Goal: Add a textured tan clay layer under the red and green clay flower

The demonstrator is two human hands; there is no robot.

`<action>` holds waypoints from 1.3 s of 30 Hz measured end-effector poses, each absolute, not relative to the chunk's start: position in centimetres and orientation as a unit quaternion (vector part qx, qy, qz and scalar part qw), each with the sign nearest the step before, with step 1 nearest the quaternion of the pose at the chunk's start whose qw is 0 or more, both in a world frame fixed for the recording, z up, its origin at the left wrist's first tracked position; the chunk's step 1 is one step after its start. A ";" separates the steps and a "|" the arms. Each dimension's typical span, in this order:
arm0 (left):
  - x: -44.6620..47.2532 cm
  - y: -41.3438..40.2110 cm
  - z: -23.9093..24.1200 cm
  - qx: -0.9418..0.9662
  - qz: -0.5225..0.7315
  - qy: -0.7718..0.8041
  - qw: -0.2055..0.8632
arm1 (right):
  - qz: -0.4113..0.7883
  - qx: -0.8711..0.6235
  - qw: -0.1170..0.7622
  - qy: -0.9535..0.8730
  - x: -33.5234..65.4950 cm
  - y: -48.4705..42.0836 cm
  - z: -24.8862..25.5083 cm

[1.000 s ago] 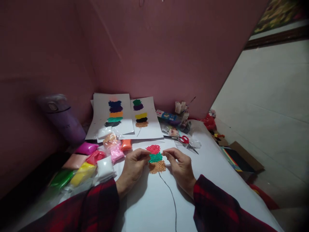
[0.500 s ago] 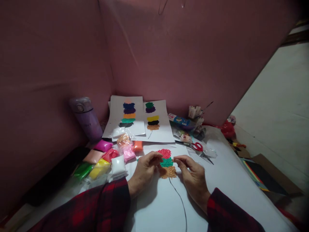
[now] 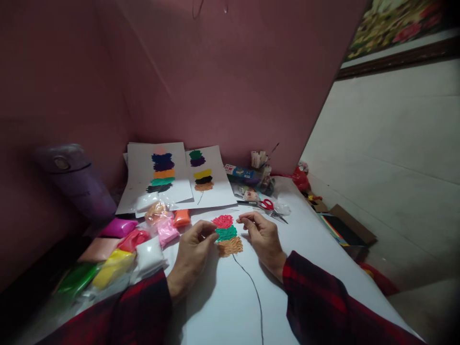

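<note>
On a white sheet of paper (image 3: 223, 297) lies a stack of textured clay patches: a pinkish-red patch (image 3: 223, 221) at the top, a teal patch (image 3: 226, 233) in the middle and a light brown patch (image 3: 230, 246) below. A thin dark line (image 3: 253, 282) curves down from the brown one. My left hand (image 3: 192, 254) is closed at the left edge of the patches, thumb and index finger near the teal; anything in it is too small to make out. Just right of the red patch, my right hand (image 3: 264, 239) is pinched, its fingertips perhaps around a tiny bit.
Clay packets in several colours, including a white packet (image 3: 150, 256) and a yellow packet (image 3: 114, 268), lie at the left. Behind them stands a purple bottle (image 3: 77, 184). Sheets with coloured patches (image 3: 212, 196) lean at the back. Red-handled scissors (image 3: 268, 204) lie at the back right.
The view has swung right, so things appear further left. My right hand has moved up from beside the teal patch to beside the red one. Both hands stay pinched.
</note>
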State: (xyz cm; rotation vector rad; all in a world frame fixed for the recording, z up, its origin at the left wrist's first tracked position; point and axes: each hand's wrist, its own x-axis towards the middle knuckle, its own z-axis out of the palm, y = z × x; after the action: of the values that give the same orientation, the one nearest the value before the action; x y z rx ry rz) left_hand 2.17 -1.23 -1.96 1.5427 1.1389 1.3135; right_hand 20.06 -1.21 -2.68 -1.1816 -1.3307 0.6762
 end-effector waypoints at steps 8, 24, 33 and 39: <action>1.9 -1.4 -1.6 0.607 0.488 0.484 0.398 | 0.269 -0.486 0.566 -0.609 20.2 -1.4 -2.1; 2.1 -1.2 -1.7 0.601 0.508 0.461 0.409 | 0.275 -0.482 0.561 -0.614 20.2 -1.4 -2.3; 2.3 -1.2 -1.3 0.597 0.488 0.479 0.419 | 0.148 -0.469 0.541 -0.682 19.4 2.7 -1.1; 2.2 -1.0 -1.6 0.579 0.487 0.489 0.434 | 0.148 -0.458 0.478 -0.735 19.2 3.5 -2.3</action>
State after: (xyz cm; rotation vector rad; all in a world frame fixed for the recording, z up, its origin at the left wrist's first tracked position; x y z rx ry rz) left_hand 2.17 -0.99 -1.59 1.4411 1.2186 1.2120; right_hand 19.23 3.54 -2.27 -1.1187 -1.7950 0.3624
